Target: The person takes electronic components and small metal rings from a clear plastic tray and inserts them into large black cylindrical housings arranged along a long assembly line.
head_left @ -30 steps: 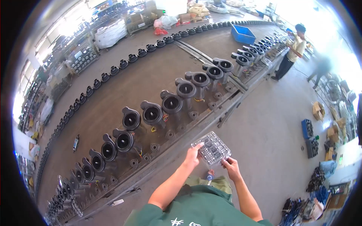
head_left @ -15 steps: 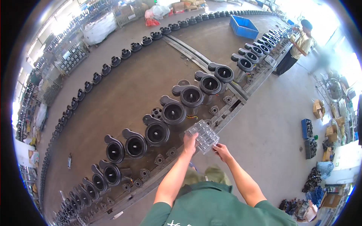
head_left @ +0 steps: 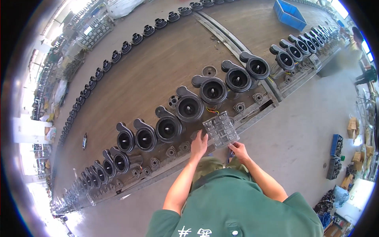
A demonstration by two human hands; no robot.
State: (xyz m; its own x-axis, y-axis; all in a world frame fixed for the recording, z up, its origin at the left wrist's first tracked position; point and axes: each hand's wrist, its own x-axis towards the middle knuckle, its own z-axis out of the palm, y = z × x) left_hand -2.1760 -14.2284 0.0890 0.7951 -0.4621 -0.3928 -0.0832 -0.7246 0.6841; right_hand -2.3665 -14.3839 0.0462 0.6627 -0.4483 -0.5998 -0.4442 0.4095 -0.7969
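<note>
A clear plastic blister tray (head_left: 220, 128) with rows of moulded pockets is in front of me, over the near edge of the work line. My right hand (head_left: 240, 152) pinches its near right corner between thumb and fingers. Beside the tray's left edge is my left hand (head_left: 199, 147), its fingers stretched and apart; whether a fingertip touches the edge I cannot tell. Just beyond the hands stand black round motor housings with side spouts, among them one housing (head_left: 168, 129) and another (head_left: 189, 108). Small flanged metal parts (head_left: 171, 151) lie along the near side.
A metal rail (head_left: 252, 118) edges the line, and a cross rail (head_left: 221, 33) runs over the brown surface. More housings (head_left: 148, 30) curve along the far side. A blue crate (head_left: 290, 15) sits at the far right. Bins of parts (head_left: 334, 168) stand on the floor to the right.
My left hand has moved from gripping the tray's top to its left edge, fingers spread. The right hand keeps its corner. The view has shifted, and the co-worker is now near the right rim.
</note>
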